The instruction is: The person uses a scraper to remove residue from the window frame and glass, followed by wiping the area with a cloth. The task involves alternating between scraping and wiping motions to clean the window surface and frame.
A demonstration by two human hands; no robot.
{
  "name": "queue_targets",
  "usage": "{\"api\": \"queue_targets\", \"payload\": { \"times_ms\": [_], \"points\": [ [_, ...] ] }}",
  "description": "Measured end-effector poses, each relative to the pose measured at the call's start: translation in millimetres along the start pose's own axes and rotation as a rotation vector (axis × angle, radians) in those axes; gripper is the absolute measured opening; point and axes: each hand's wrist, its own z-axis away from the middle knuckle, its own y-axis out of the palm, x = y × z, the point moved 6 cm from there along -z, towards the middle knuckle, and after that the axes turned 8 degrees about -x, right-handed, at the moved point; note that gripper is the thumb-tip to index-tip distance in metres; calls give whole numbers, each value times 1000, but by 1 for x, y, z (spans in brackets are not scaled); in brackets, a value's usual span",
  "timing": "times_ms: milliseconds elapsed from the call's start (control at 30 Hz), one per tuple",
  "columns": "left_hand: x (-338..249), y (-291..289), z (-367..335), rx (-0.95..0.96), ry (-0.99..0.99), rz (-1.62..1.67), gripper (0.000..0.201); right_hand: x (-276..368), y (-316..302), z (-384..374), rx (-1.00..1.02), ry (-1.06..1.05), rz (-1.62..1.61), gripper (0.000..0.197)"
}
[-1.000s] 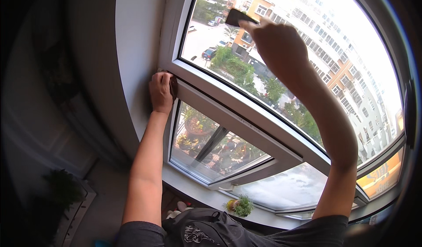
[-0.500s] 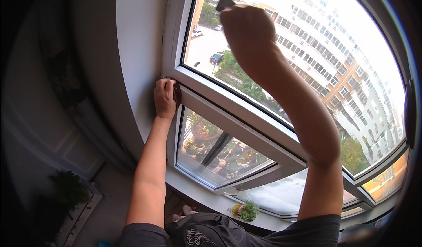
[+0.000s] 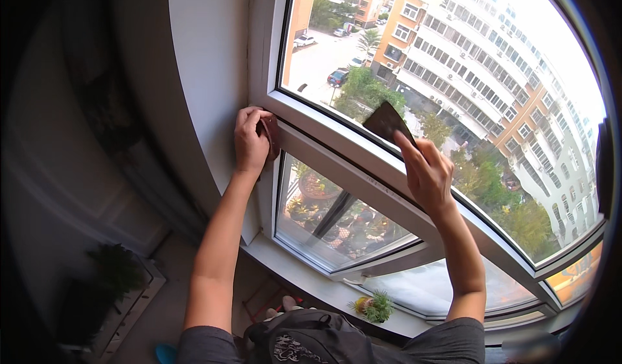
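"Right hand (image 3: 429,173) has dropped from high on the pane (image 3: 440,59) to near its bottom edge; the left hand (image 3: 251,137) has stayed at the frame's corner."

"What does each hold?"

"The right grips a dark card (image 3: 389,123) by its near end; the card juts up and left of the fingers, before the glass. Whether it touches cannot be told. The left is curled on something brown (image 3: 273,137), on its right side, against the frame (image 3: 324,122)."

"And the step?"

"Probably working the card along the pane's lower part. The next move seems to call for a flat, steady edge, clear of the frame, with the left hand as a brace."

"The surroundings?"

"Below the hands, a smaller window (image 3: 343,218) above a pale sill (image 3: 291,265), with a small plant (image 3: 378,308) below the right hand. Plain wall (image 3: 201,59) left of the left hand; a darker plant (image 3: 113,273) low beyond it. Outside, pale buildings (image 3: 479,53) and trees."
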Motion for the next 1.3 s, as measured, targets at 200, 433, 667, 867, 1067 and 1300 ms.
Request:
{"api": "queue_targets", "payload": {
  "times_ms": [200, 433, 667, 867, 1067, 1300],
  "points": [
    [-48, 6, -47, -206, 15, -18, 22, -5, -11, 33, -54, 76, -40, 42],
    [-85, 36, -26, 100, 149, 26, 13, -9, -15, 29, -110, 169, -92, 43],
    [-124, 40, 3, 686, 282, 383, 22, -14, -15, 30, -91, 153, -92, 42],
    [-68, -18, 32, 856, -257, 285, 30, -9, -13, 29, -101, 147, -100, 41],
    [-18, -53, 72, 895, -593, 32, 28, 3, -5, 32, 15, -8, -13, 51],
    [20, -73, 40, 391, -478, 128, 25, 6, 0, 31, 63, -57, 34, 57]
  ]
}}
